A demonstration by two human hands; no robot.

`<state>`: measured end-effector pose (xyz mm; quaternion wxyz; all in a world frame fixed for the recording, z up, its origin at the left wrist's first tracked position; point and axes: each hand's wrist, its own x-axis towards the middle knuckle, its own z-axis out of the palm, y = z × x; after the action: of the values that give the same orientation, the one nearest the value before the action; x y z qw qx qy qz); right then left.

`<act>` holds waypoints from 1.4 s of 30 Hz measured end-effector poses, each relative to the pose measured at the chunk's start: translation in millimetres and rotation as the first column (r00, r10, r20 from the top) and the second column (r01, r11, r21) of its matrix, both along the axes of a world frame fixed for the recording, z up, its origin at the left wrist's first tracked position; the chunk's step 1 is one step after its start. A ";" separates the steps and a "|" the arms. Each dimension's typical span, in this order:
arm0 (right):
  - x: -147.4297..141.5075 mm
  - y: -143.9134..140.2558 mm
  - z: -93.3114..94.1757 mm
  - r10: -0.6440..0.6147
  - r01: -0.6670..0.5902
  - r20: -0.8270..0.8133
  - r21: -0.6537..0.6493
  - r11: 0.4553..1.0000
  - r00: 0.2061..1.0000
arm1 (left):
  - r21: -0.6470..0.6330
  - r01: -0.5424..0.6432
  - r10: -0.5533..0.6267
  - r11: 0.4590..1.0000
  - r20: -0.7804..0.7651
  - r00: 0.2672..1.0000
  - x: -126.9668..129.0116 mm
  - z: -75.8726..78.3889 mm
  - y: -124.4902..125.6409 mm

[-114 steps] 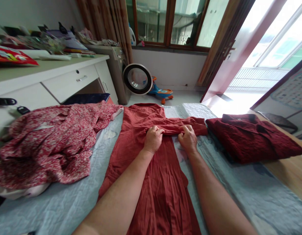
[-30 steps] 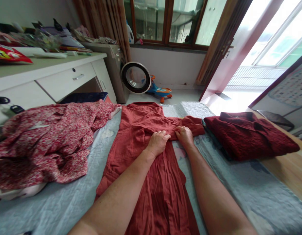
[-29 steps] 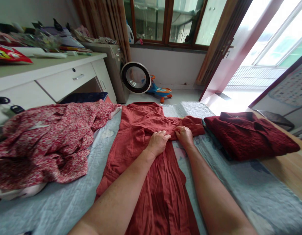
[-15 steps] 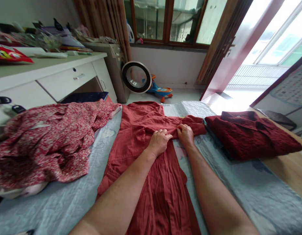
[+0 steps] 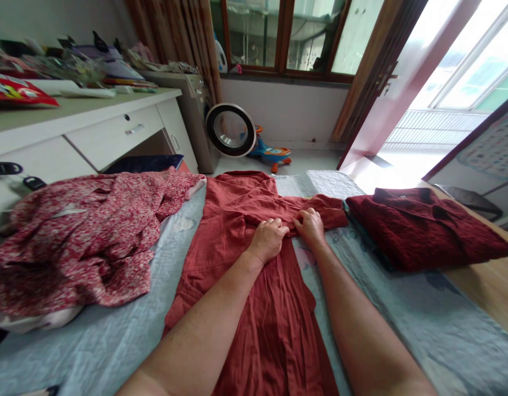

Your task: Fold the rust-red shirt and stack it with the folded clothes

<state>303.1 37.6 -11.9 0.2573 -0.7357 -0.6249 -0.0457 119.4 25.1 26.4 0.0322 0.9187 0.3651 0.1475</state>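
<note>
A long rust-red shirt point(image 5: 221, 242) lies spread down the middle of the bed, one sleeve stretched out to the right across it. My left hand point(image 5: 269, 239) rests on the shirt near the inner part of that sleeve, its fingers curled down and closed on the cloth. Just to its right, my right hand point(image 5: 310, 225) pinches the sleeve's lower edge, with thumb and fingers bent into the fabric. A small gap separates the two hands. Creases run through the cloth below them, and my forearms cover part of the shirt.
A crumpled red-and-white patterned garment point(image 5: 81, 242) lies left on the blue quilted bed cover point(image 5: 109, 341). Folded dark red clothing point(image 5: 427, 231) sits at right. Beyond are a white desk point(image 5: 114, 132), a washing machine with its round door point(image 5: 231, 130) ajar, and a blue ride-on toy point(image 5: 270, 151).
My right hand's fingertips have shifted slightly left along the sleeve, toward my left hand. The left hand stays in place on the shirt, and the view has moved very little.
</note>
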 end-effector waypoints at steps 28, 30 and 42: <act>-0.5 -2.6 7.4 -0.120 0.121 0.018 -0.065 0.991 0.993 | 0.016 0.019 -0.019 1.000 0.007 1.000 1.9 -3.2 1.7; 0.0 -2.1 6.5 -0.107 0.109 0.023 -0.074 0.991 0.994 | 0.016 0.016 -0.016 1.000 0.003 1.000 1.9 -3.0 1.6; 6.7 2.2 4.6 -0.059 0.070 -0.073 0.161 0.984 0.996 | -0.010 0.013 -0.013 1.000 0.008 1.000 2.4 -6.3 2.7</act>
<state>309.8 39.8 -7.3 0.3363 -0.7331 -0.5857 -0.0800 121.8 27.7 20.1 0.0395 0.9203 0.3595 0.1491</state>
